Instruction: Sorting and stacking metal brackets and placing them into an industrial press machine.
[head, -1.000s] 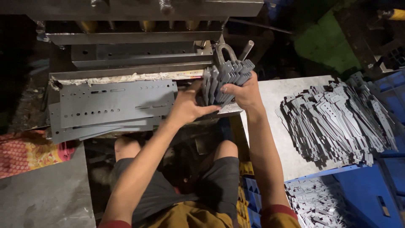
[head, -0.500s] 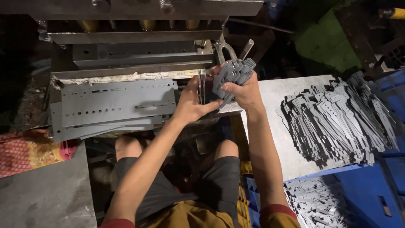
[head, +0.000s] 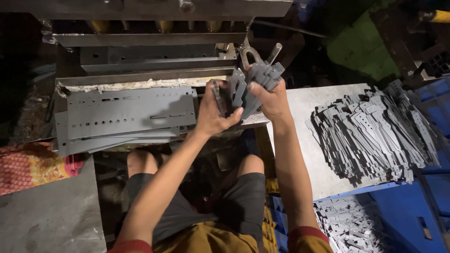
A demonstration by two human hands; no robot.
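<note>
both hands up at the press, left hand (head: 213, 112) and right hand (head: 271, 99) gripping a fanned bunch of grey stamped metal pieces (head: 251, 84), punched strips (head: 126, 115) stacked just left, big pile of pieces (head: 375, 133) on the surface (head: 304, 107) to the right

There is a single view, from a camera worn on the person's head, looking steeply down and slightly forward over the person's own lap. It sits close: both forearms run up from the near edge to the left hand (head: 213, 110) and right hand (head: 271, 99) at the centre. The far edge takes in the press machine (head: 154, 51), with punched metal plates (head: 126, 115) left of centre. To the right it reaches a table (head: 304, 100) bearing a heap of grey parts (head: 375, 136); at near right, a blue crate (head: 422, 215).
</note>
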